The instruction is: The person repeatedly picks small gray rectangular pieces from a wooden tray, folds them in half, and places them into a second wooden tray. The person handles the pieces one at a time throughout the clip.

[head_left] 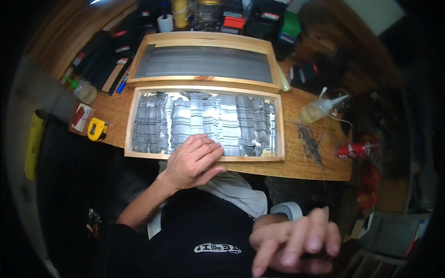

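Observation:
My left hand (194,160) reaches over the near rim of a shallow wooden tray (208,158). Its fingers lie loosely extended on the thin grey metal strips (204,116), which stand in packed, shiny rows inside. Below the table's right part, close to the camera, my right hand (296,243) hangs in the air with its fingers apart and nothing visible in them. Behind the first tray, a second wooden tray (204,38) holds dark grey strips (204,62) in neat long rows.
Left on the wooden table (301,164) are a yellow tape measure (97,129), a green-tipped bottle (82,90) and a blue pen (122,83). A squeeze bottle (316,110), dark filings (310,143) and a red can (354,149) are on the right. Boxes and jars line the back.

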Tool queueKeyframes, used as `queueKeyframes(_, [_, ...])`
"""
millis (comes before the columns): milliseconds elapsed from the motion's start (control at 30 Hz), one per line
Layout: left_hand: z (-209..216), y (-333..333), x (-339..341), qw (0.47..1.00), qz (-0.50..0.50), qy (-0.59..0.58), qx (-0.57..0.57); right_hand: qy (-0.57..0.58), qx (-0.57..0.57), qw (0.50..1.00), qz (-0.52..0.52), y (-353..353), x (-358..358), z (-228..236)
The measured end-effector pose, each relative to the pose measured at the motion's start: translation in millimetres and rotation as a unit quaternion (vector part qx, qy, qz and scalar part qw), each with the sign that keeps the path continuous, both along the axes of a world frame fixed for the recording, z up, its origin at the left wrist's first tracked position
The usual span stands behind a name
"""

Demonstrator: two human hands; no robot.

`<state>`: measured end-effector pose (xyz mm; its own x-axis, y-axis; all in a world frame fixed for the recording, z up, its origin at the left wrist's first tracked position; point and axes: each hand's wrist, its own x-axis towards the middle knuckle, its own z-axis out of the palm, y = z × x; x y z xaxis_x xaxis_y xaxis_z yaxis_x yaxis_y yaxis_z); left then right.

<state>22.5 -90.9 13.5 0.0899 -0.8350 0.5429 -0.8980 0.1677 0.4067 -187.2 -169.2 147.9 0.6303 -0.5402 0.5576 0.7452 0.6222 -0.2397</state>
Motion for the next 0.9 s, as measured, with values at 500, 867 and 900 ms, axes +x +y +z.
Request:
queueKeyframes(500, [-2.9, -2.8, -1.3, 1.0, 0.0, 0.02, -0.018, -0.071, 0.058, 0.991, 0.093, 4.2, 5.1, -32.8])
queueKeyframes(867, [-6.0, -4.5, -1.0, 1.0, 0.012, 0.009, -0.018, -0.348, -0.214, 0.809, -0.423, -30.4, 3.2, 35.4])
queueKeyframes(900, [-6.5, -3.5, -0.7, 1.0, 0.015, 0.01, -0.018, -0.339, -0.227, 0.795, -0.45, -29.7, 2.0, 37.9])
